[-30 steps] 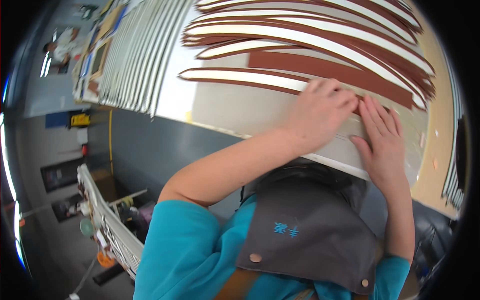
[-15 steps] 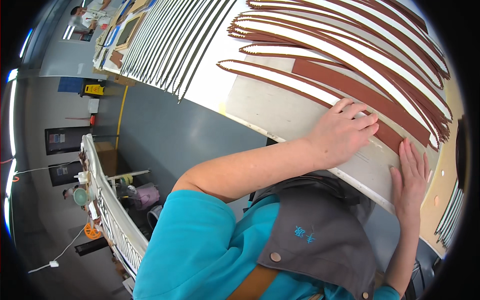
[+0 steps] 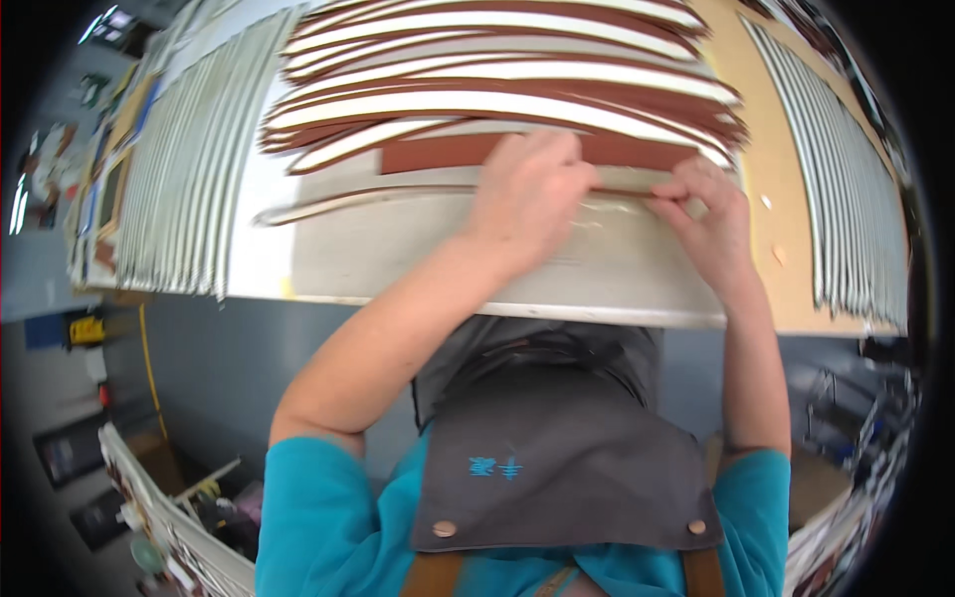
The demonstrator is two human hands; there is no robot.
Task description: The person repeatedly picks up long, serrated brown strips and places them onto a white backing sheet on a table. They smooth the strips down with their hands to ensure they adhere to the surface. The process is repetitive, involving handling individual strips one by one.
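Grey concrete floor shows below the near edge of my long pale worktop [image 3: 418, 259], and a cluttered white rack [image 3: 149, 507] stands at my lower left. Across the far part of the worktop lies a fanned stack of long curved brown and white strips [image 3: 497, 90]. Rows of thin pale slats [image 3: 189, 159] run along its left end, more of them [image 3: 846, 169] along its right end, with a tan board [image 3: 766, 149] beside those.

My left hand [image 3: 527, 194] lies palm down near the middle of the worktop, fingers spread and pressing flat on a long thin pale curved strip [image 3: 348, 199] that runs out toward the left end. It is a flat press, nothing closed in the fist. My right hand [image 3: 711, 214] sits just beside it to the right, fingertips bent and pinching narrowly at the same strip's right part, close to a flat reddish-brown sheet [image 3: 438, 154] that lies between the strip and the fanned stack. How firmly those fingers close I cannot tell. My dark grey apron [image 3: 557, 468] and teal sleeves [image 3: 318, 517] fill the lower view.
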